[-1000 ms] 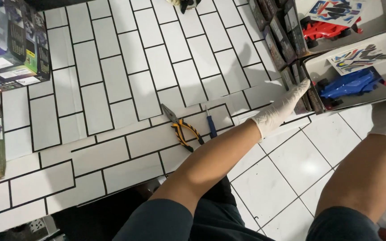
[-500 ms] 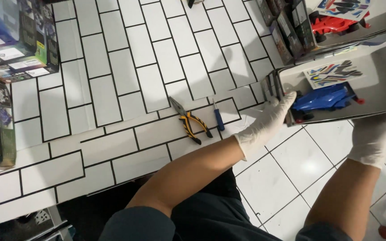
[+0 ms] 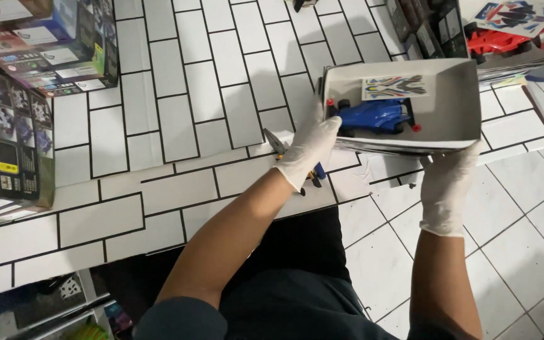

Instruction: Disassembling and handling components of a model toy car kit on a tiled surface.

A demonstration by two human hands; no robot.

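Both my hands wear white gloves and hold up an open white cardboard box (image 3: 458, 104) above the tiled board. My left hand (image 3: 313, 148) grips the box's left end. My right hand (image 3: 448, 186) supports it from below at the near right corner. Inside the box lie a blue toy car body (image 3: 373, 116) with red and black parts and a colourful sticker sheet (image 3: 395, 87). Yellow-handled pliers (image 3: 281, 148) and a blue-handled tool (image 3: 319, 171) rest on the board, partly hidden behind my left hand.
Printed kit boxes (image 3: 39, 47) are stacked at the far left. At the top right another open box holds a red toy car body (image 3: 495, 41) and a sticker sheet. Dark box lids (image 3: 426, 28) lean beside it. White floor tiles lie to the right.
The box with the blue car has come left and nearer to me, lifted off the stack. My right hand moved in under its near right corner.
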